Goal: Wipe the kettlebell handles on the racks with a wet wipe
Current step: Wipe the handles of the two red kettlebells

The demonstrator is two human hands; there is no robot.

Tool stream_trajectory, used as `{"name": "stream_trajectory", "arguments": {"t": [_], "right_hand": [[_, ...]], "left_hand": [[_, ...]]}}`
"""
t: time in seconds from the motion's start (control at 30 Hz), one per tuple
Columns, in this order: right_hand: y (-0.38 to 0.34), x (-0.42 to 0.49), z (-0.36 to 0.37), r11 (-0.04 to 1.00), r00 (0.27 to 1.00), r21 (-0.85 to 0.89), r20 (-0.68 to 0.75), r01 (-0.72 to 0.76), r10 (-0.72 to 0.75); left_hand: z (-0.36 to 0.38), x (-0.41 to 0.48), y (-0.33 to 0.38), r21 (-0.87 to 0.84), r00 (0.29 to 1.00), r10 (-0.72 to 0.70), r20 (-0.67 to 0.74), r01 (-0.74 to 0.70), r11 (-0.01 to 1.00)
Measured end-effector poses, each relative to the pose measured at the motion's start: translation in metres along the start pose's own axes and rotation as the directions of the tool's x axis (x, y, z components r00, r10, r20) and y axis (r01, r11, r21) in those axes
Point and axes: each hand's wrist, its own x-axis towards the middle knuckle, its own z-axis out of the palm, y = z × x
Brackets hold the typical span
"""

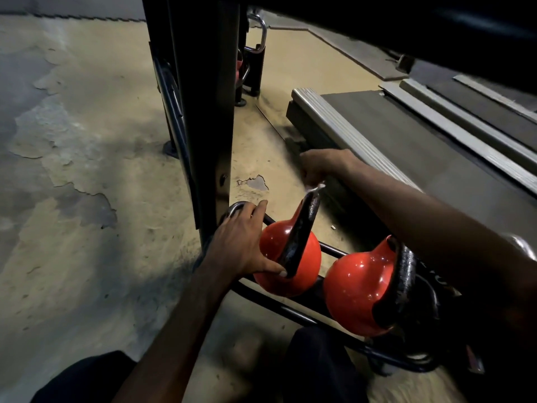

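Two red kettlebells with black handles sit on a low black rack (296,311). My left hand (244,242) rests on the left kettlebell (286,257), thumb against the foot of its handle (302,228). My right hand (322,167) is closed on a white wet wipe (315,188) at the top of that handle. The right kettlebell (359,289) stands beside it, partly under my right forearm, with its handle (405,283) untouched.
A black upright post (203,112) of the rack rises just left of my left hand. A treadmill deck (386,135) lies to the right behind the rack. More rack feet and a chrome handle (258,39) stand further back. The floor (72,170) is worn and peeling.
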Motion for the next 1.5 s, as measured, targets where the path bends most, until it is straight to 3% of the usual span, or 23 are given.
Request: {"name": "stream_trajectory", "arguments": {"t": [0.1,0.23,0.33,0.43,0.57,0.67,0.8,0.9,0.97,1.07,1.3,1.4,1.5], "right_hand": [[0.022,-0.013,0.011,0.992,0.999,0.120,-0.041,0.037,-0.032],[0.029,-0.043,0.015,0.905,0.965,0.386,-0.248,0.178,-0.084],[0.011,-0.053,0.018,0.888,0.934,0.366,-0.319,0.279,-0.162],[-0.007,-0.045,0.012,0.928,0.946,0.235,-0.220,0.288,-0.238],[0.005,-0.014,0.007,0.977,0.994,0.181,-0.046,0.108,-0.101],[0.021,-0.006,0.017,0.948,0.997,0.312,0.028,0.055,-0.068],[0.038,-0.019,0.050,0.735,0.982,0.677,-0.151,0.021,0.111],[0.027,-0.032,0.096,0.307,0.883,0.947,-0.220,0.092,0.414],[0.008,-0.043,0.125,0.019,0.792,0.978,-0.181,0.209,0.583],[-0.021,-0.052,0.142,-0.196,0.689,0.925,-0.089,0.325,0.720],[-0.044,-0.046,0.141,-0.311,0.560,0.859,0.035,0.406,0.828],[-0.055,-0.060,0.148,-0.265,0.548,0.847,-0.037,0.462,0.836],[-0.042,-0.060,0.135,-0.134,0.556,0.879,-0.165,0.457,0.814]], "left_hand": [[0.001,0.003,0.001,0.018,1.000,0.025,0.005,-0.025,1.000],[-0.001,0.010,0.000,0.020,0.998,0.046,0.031,-0.047,0.999],[-0.002,0.012,-0.002,0.009,0.998,0.030,0.055,-0.031,0.999],[0.000,0.012,-0.004,0.007,0.997,0.006,0.071,-0.007,1.000],[0.000,0.011,-0.004,-0.011,0.997,0.000,0.074,0.000,1.000],[0.000,0.010,-0.002,-0.011,0.998,0.033,0.057,-0.033,0.999],[-0.001,0.011,0.001,-0.026,0.995,0.086,0.046,-0.085,0.996],[-0.002,0.014,0.002,-0.042,0.993,0.107,0.054,-0.105,0.994],[-0.002,0.017,0.002,-0.040,0.991,0.123,0.056,-0.120,0.992],[-0.002,0.018,0.001,-0.038,0.989,0.136,0.054,-0.134,0.990],[-0.001,0.018,-0.002,-0.050,0.986,0.160,0.047,-0.158,0.986],[0.000,0.020,-0.003,-0.039,0.984,0.172,0.039,-0.171,0.985],[0.000,0.021,-0.003,-0.038,0.984,0.178,0.032,-0.177,0.984]]}}
